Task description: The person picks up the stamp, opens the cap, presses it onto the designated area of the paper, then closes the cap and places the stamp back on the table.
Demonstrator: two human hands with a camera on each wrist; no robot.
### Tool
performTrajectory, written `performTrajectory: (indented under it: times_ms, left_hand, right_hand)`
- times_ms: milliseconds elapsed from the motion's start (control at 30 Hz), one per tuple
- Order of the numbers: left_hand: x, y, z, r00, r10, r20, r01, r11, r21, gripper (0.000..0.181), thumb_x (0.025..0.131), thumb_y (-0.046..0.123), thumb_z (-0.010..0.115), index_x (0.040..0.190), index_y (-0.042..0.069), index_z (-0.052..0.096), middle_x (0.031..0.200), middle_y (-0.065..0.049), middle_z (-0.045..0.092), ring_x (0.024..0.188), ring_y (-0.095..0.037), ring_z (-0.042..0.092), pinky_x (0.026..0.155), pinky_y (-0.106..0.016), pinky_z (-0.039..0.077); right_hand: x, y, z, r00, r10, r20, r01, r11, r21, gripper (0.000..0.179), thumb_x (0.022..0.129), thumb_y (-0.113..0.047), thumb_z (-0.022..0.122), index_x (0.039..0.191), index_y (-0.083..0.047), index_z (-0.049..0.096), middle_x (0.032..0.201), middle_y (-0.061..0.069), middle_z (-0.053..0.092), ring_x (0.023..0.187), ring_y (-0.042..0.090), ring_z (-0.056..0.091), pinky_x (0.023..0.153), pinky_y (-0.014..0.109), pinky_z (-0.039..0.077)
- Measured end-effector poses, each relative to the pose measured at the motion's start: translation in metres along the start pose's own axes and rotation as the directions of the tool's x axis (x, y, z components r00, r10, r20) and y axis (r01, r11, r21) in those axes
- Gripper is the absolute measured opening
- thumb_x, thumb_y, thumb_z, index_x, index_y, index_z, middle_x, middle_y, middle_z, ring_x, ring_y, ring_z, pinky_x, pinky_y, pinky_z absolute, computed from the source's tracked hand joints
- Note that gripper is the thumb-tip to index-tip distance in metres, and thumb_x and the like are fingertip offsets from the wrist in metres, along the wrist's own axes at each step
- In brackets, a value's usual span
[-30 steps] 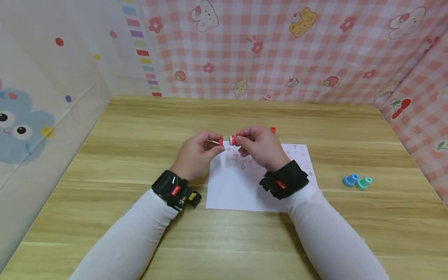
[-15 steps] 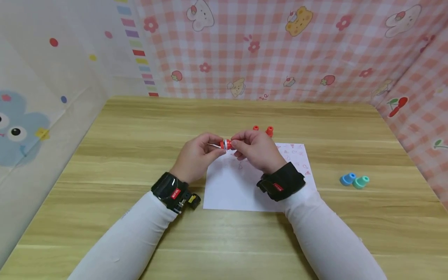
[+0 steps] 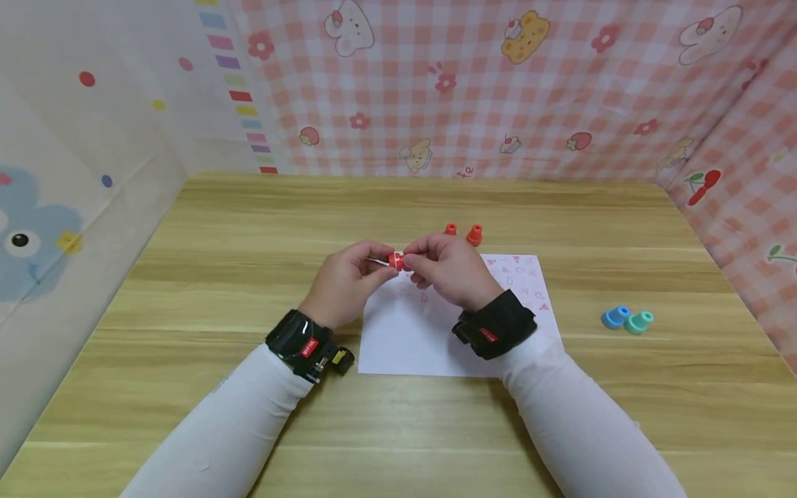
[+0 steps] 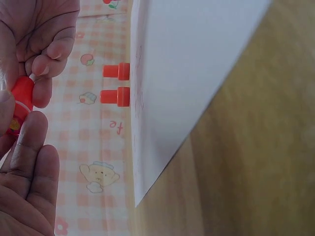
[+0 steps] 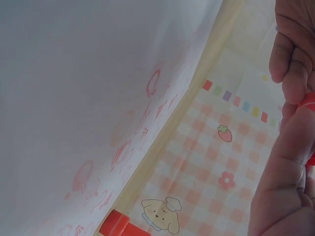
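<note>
A small red toy stamp (image 3: 396,261) is held between both hands above the far edge of a white paper sheet (image 3: 411,339). The fingertips of my left hand (image 3: 341,287) pinch its cap end. Thumb and fingers of my right hand (image 3: 457,273) grip the narrower handle end. Cap and body sit together, with a thin pale line around the red stamp (image 4: 22,101) in the left wrist view. Fingers hide much of the stamp in the right wrist view. Small red prints (image 5: 83,174) cover the far part of the paper.
Two more red stamps (image 3: 474,235) stand beyond the paper's far edge. A blue stamp (image 3: 616,317) and a teal stamp (image 3: 639,322) stand side by side on the wooden table (image 3: 398,443) at the right. Patterned cloth (image 3: 386,83) hangs behind the table.
The gap between the red cap and the stamp body has closed; the two parts are now together. The right hand came left toward the left hand, and two standing red stamps show more fully.
</note>
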State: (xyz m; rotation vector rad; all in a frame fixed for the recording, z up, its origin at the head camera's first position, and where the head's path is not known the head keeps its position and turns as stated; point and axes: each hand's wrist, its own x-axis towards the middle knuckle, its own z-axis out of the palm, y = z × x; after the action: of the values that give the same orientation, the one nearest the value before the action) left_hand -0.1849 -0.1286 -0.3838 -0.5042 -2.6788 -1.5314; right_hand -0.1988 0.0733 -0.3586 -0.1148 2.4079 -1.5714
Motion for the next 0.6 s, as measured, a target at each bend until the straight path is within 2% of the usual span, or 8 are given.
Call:
performTrajectory:
  times_ms: [267, 467, 600]
  left_hand:
    - [0.0003, -0.0002, 0.0003, 1.000, 0.027, -0.006, -0.027, 1.000, 0.012, 0.018, 0.097, 0.017, 0.078, 0.114, 0.014, 0.075, 0.114, -0.001, 0.079, 0.101, -0.015, 0.075, 0.088, -0.037, 0.063]
    - [0.0011, -0.0010, 0.0003, 1.000, 0.021, 0.000, -0.021, 1.000, 0.011, 0.016, 0.096, 0.016, 0.078, 0.111, 0.012, 0.076, 0.112, -0.002, 0.079, 0.100, -0.016, 0.074, 0.088, -0.038, 0.063]
    - [0.0007, -0.0018, 0.0005, 1.000, 0.007, 0.008, -0.007, 1.000, 0.010, 0.015, 0.096, 0.017, 0.079, 0.110, 0.012, 0.076, 0.111, -0.002, 0.079, 0.098, -0.017, 0.073, 0.088, -0.038, 0.063]
  right_hand:
    - [-0.0003, -0.0012, 0.0008, 1.000, -0.003, -0.007, 0.002, 0.999, -0.050, 0.012, 0.100, -0.018, 0.074, 0.108, -0.010, 0.076, 0.098, 0.015, 0.077, 0.077, 0.020, 0.070, 0.083, 0.048, 0.062]
    - [0.0000, -0.0014, 0.0003, 1.000, -0.017, -0.005, 0.016, 0.995, -0.100, 0.012, 0.099, -0.018, 0.076, 0.107, -0.010, 0.077, 0.088, 0.007, 0.076, 0.075, 0.019, 0.070, 0.070, 0.032, 0.059]
    - [-0.0014, -0.0018, 0.0014, 0.999, -0.033, -0.008, 0.032, 0.994, -0.109, 0.011, 0.098, -0.017, 0.077, 0.106, -0.009, 0.078, 0.084, 0.006, 0.076, 0.074, 0.018, 0.069, 0.066, 0.028, 0.056]
